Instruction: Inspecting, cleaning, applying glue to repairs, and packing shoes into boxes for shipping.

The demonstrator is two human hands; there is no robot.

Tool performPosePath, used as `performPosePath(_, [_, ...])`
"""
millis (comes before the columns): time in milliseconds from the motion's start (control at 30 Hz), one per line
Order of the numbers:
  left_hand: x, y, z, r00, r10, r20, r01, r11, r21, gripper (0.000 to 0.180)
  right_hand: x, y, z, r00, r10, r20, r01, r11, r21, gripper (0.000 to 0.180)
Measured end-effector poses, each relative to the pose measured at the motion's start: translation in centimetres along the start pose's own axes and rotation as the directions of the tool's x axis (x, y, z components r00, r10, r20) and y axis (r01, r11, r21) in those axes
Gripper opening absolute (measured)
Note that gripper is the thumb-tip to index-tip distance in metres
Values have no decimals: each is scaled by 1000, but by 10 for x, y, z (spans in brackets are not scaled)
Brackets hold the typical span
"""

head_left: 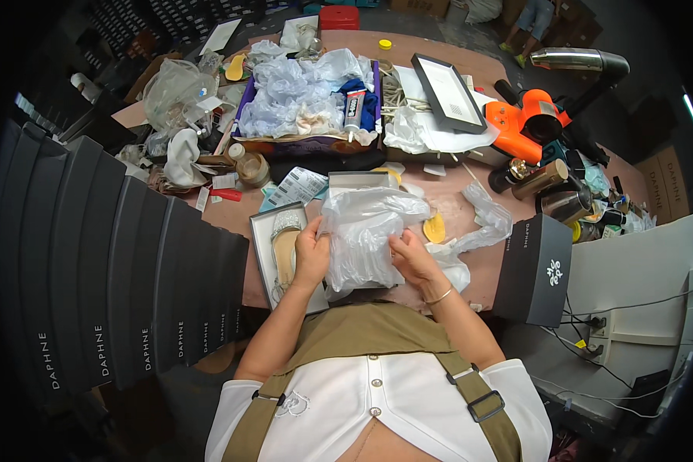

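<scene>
Between my hands is a thin white plastic bag (369, 239), with something inside that I cannot make out. My left hand (313, 252) pinches its left edge. My right hand (414, 259), with a bracelet at the wrist, grips the right side. Just left of the bag, a sandal (286, 245) with a glittery strap and beige insole lies in a shallow open shoe box part (262, 229). A grey box edge (349, 179) shows behind the bag. To the right lie a yellow insole-shaped piece (434, 228) and another crumpled plastic bag (488, 219).
Stacked dark shoe boxes (138, 262) rise at the left. A dark shoe box (534, 269) stands at the right table edge. Behind are a purple carton (308, 144) of plastic bags, a glue tube (354, 110), a jar (252, 167) and an orange heat blower (527, 119).
</scene>
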State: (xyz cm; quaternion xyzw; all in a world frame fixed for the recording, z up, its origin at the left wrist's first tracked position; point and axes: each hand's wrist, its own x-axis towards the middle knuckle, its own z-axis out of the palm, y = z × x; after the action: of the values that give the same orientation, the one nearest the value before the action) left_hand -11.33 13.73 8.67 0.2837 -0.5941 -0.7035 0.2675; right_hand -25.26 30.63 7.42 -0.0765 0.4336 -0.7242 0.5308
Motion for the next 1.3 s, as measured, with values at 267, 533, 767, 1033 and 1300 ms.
performPosePath(267, [-8,-3,-29,962,-249,113,272,911,-310,36,3,-17,14,974,-152,-167,135,984,-112,29])
performPosePath(533, [-19,10,-44,896,-370,245,429,864,-265,45,-14,-47,-7,967,-209,-143,158,939,-306,37])
performPosePath(767, [-31,2,-46,843,-464,274,529,810,-255,48,-62,-67,49,688,-387,614,410,-491,-769,76])
performPosePath(1033, [-80,81,-60,897,221,383,-421,690,588,74,-85,-64,47,920,-79,384,391,235,-890,42])
performPosePath(1300, [-128,72,-62,706,-522,478,179,785,594,35,-116,-41,36,887,251,388,219,511,-831,22])
